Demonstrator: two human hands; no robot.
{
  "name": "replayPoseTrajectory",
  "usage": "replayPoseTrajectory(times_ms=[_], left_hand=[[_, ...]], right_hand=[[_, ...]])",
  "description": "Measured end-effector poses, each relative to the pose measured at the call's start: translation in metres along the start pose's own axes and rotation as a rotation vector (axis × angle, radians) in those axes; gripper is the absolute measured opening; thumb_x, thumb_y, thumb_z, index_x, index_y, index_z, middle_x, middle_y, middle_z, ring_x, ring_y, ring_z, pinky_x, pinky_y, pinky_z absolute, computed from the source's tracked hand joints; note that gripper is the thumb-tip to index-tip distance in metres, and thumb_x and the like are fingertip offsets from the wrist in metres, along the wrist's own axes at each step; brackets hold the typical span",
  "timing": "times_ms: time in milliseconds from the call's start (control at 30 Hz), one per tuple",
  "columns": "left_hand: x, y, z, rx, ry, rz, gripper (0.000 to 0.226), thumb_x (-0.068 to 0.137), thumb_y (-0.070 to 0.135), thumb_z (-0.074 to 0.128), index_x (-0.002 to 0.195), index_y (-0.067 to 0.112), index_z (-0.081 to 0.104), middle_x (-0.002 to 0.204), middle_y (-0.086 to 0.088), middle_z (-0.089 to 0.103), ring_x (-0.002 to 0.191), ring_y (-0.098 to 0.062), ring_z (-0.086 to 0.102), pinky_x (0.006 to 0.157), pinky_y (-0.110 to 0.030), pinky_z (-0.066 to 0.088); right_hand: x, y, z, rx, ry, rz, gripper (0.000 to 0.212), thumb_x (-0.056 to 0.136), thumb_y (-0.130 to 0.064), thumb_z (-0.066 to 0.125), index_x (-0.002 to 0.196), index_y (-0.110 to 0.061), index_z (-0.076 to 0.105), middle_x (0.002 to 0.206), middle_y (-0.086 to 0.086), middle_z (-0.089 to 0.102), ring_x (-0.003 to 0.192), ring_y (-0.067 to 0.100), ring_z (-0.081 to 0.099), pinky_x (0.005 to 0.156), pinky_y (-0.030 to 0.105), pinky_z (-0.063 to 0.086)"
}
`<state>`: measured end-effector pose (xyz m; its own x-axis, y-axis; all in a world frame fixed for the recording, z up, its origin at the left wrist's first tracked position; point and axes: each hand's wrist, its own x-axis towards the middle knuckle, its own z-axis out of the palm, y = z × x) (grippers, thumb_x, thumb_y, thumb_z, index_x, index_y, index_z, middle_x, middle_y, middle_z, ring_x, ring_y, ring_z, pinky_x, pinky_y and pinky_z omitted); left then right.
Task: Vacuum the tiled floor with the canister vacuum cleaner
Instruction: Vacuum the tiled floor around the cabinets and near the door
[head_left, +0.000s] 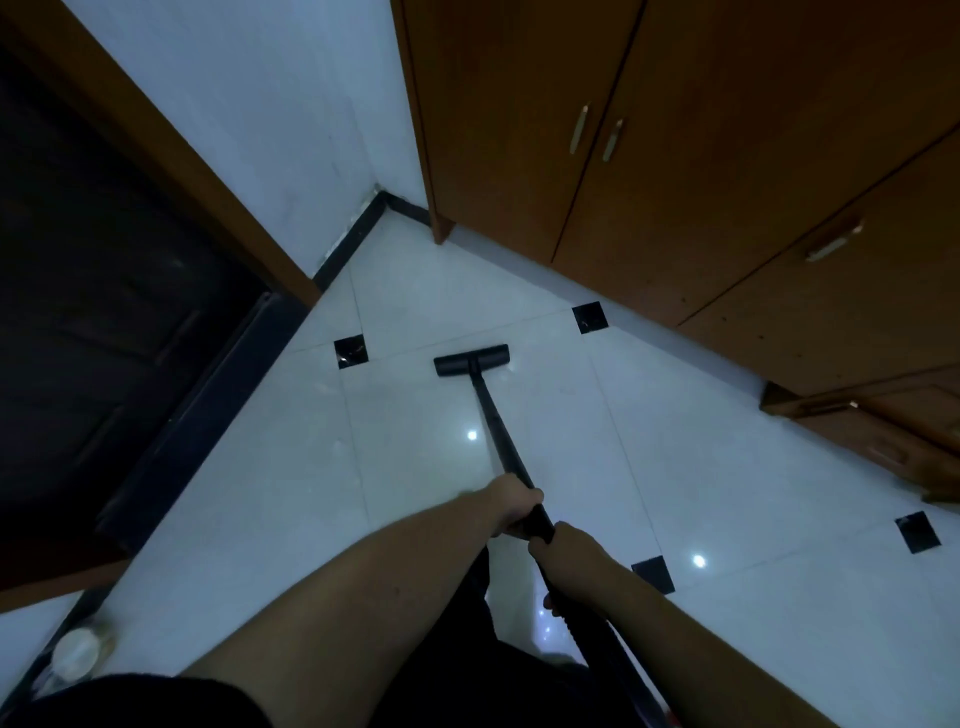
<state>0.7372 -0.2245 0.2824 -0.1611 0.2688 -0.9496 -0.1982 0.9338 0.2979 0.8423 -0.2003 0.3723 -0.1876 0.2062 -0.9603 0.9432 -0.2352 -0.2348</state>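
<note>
Your vacuum head (471, 359) sits flat on the white tiled floor (675, 441), square to the tile joint just ahead of it, between two black inset tiles (351, 353), with the wand (493, 426) running back to you. Your left hand (511, 506) is wrapped round the wand higher up; your right hand (569, 553) grips it just behind, fingers curled under, where the ribbed hose (597, 639) begins. The canister itself is out of view. How much floor is done cannot be read from the glossy tiles; by the head's position, the strip toward the corner skirting (363, 228) and along the cabinet (571, 156) foot looks left to cover. To the left a dark door (104, 260) and its threshold bound the floor; a pale round object (78, 652), blurred, lies near your feet. A low wooden piece (857, 415) juts out at right and may block the sweep.
</note>
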Motion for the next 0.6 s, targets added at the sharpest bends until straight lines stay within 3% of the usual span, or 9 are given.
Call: replayPoseTrajectory(times_ms=[100,200,400,500,600], left_hand=[[0.015,0.015,-0.015,0.063,0.03,0.003,0.048,0.092,0.027,0.055,0.133,0.004,0.046,0.126,-0.014,0.056,0.107,-0.028,0.059,0.08,-0.031,0.053],[0.027,0.028,-0.026,0.087,0.044,0.027,0.05,0.094,0.027,0.054,0.137,0.003,0.044,0.131,-0.015,0.054,0.115,-0.027,0.055,0.079,-0.027,0.046],[0.035,0.05,-0.051,0.095,0.022,-0.003,0.04,0.097,0.021,0.051,0.129,-0.002,0.048,0.12,-0.015,0.057,0.111,-0.027,0.058,0.075,-0.026,0.048],[0.03,0.05,-0.054,0.101,-0.002,-0.016,0.036,0.097,0.018,0.051,0.125,-0.004,0.05,0.123,-0.018,0.057,0.107,-0.029,0.06,0.074,-0.028,0.051],[0.017,0.043,-0.043,0.094,-0.035,-0.016,0.022,0.095,0.019,0.052,0.108,0.001,0.053,0.107,-0.016,0.059,0.095,-0.028,0.062,0.081,-0.035,0.057]], right_hand=[[0.011,-0.02,-0.006,0.0,0.01,-0.024,0.013,0.095,-0.022,0.041,0.089,-0.011,0.043,0.072,0.011,0.052,0.054,0.026,0.063,0.047,0.026,0.048],[0.021,-0.037,-0.013,0.021,0.019,-0.016,0.015,0.095,-0.022,0.041,0.092,-0.009,0.047,0.076,0.013,0.053,0.06,0.029,0.063,0.049,0.027,0.049],[0.033,-0.068,-0.012,0.029,0.026,0.022,0.015,0.09,-0.018,0.041,0.081,-0.009,0.046,0.069,0.013,0.051,0.06,0.032,0.063,0.051,0.028,0.05],[0.029,-0.07,-0.012,0.024,0.007,0.045,0.013,0.091,-0.017,0.04,0.086,-0.008,0.048,0.072,0.015,0.053,0.061,0.032,0.064,0.05,0.028,0.051],[0.017,-0.06,-0.014,-0.002,-0.001,0.068,0.013,0.092,-0.017,0.042,0.088,-0.007,0.048,0.073,0.018,0.056,0.057,0.031,0.065,0.047,0.026,0.05]])
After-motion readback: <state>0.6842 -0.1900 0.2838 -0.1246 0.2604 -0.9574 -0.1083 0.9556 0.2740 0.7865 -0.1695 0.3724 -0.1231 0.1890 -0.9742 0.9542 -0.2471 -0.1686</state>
